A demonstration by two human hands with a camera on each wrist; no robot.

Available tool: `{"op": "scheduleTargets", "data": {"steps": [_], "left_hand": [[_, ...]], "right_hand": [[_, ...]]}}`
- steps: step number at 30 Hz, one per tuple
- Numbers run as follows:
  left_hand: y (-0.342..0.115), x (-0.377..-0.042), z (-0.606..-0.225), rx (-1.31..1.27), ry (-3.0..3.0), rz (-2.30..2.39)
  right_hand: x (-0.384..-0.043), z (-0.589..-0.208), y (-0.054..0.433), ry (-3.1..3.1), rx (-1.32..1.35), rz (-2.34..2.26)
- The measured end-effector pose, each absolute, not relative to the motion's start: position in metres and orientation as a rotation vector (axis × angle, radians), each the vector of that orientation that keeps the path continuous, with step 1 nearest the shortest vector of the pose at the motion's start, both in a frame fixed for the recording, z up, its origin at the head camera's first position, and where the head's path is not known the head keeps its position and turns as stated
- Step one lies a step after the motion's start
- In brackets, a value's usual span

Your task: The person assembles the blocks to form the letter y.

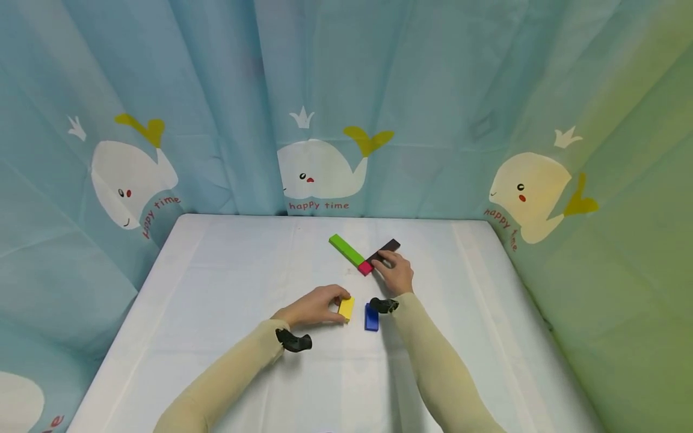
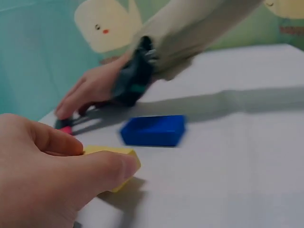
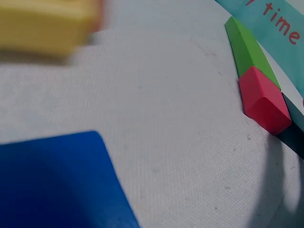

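My left hand (image 1: 316,307) pinches a small yellow block (image 1: 346,308) between thumb and fingers, just over the table. In the left wrist view the thumb lies along the near side of the yellow block (image 2: 114,152). With thumb and fingertips, my right hand (image 1: 397,273) grips a long black block (image 1: 392,245) lying on the table. One end of the black block meets a small red block (image 1: 365,268). A long green block (image 1: 346,250) touches the red block's other side, so the three form a V. The right fingers are hidden in the right wrist view.
A blue block (image 1: 371,317) lies flat on the white table (image 1: 227,270), below the right wrist and right of the yellow block. Whale-print curtains (image 1: 433,120) stand behind the table and along its sides. Both wrists wear black straps.
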State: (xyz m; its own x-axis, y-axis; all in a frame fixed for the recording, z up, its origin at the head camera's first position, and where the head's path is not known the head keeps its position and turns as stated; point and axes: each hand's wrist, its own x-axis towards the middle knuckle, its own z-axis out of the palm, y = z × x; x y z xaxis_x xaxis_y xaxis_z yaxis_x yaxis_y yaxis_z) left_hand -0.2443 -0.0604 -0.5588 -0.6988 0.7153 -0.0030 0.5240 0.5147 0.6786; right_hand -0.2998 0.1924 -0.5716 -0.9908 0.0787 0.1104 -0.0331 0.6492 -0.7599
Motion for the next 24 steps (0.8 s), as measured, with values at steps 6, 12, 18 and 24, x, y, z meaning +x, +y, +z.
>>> {"op": "scheduleTargets", "data": {"steps": [6,12,18,24], "left_hand": [[-0.059,-0.286,-0.551,1.037,2.449,1.048],[-0.051,-0.309,-0.556,1.076,2.398,1.017],[-0.044,-0.31,-0.561,1.064,2.41,1.003],[-0.04,-0.312,-0.561,0.974,2.424,1.056]], "right_hand": [[-0.3,-0.573,0.194,-2.763,-0.052,1.228],[-0.301,-0.572,0.195,-2.729,-0.031,1.249],[-0.304,-0.577,0.196,-2.713,0.011,1.22],[-0.305,-0.581,0.198,-2.708,0.019,1.208]]}}
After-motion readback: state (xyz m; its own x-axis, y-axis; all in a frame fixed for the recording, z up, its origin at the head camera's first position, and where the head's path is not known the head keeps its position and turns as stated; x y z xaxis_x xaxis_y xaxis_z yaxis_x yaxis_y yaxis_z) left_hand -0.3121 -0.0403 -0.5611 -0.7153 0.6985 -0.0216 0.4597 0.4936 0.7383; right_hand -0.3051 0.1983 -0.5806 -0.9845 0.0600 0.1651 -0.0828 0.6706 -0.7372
